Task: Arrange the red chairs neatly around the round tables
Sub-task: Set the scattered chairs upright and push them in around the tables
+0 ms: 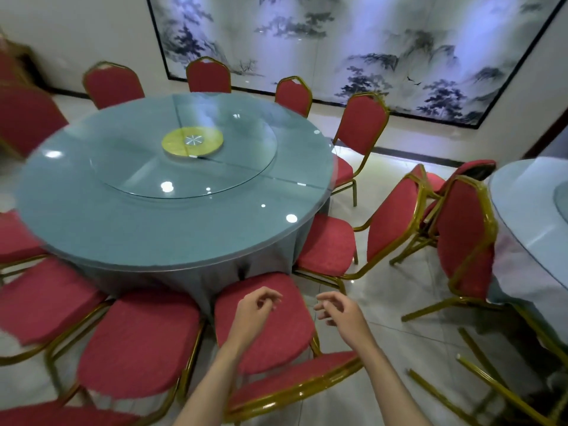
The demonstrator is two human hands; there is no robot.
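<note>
One bench nearly ringed, a tangle left beside the next
The left hand (258, 305) and right hand (341, 309) hover over the nearest red chair (285, 333), fingers loosely curled, holding nothing. That chair and its neighbour (138, 342) sit tucked against the round bench (153, 241), and the far-side chairs (209, 75) look settled. On the right, tilted chairs (464, 235) lean jumbled against the second bench (528, 210), seemingly left to sort

- Open floor (384, 302) right of the near chair (264, 318).
- 2 tilted chairs (464, 235) block the gap by the right table (528, 210).
- Left chairs (138, 342) packed close.
</note>
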